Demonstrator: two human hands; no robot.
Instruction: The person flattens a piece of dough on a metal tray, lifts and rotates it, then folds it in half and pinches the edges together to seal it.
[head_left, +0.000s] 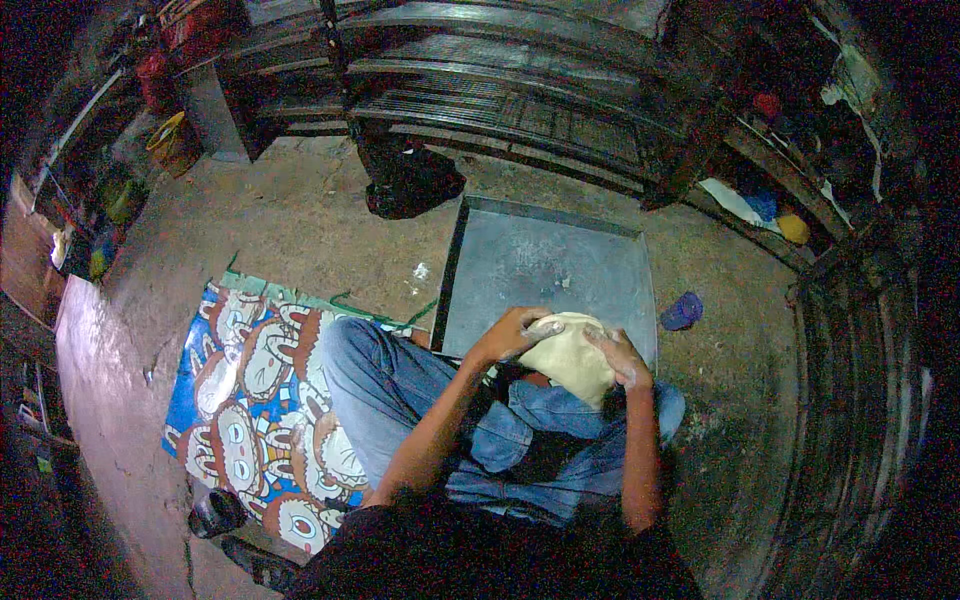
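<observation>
A pale, flattened round of dough (570, 370) is held up between my two hands over my crossed legs in blue jeans, at the near edge of a grey metal tray (530, 260) on the floor. My left hand (518, 334) grips its upper left edge, the thumb over the surface. My right hand (620, 358) grips its right side, fingertips pressed on the top. Both hands look dusted with white.
I sit on a printed cartoon mat (247, 410) with dark footwear (217, 512) beside it. A black bag (410, 180) lies behind the tray, a purple cup (681, 310) to its right. Metal racks (500, 100) line the back; a yellow basket (170, 145) stands back left.
</observation>
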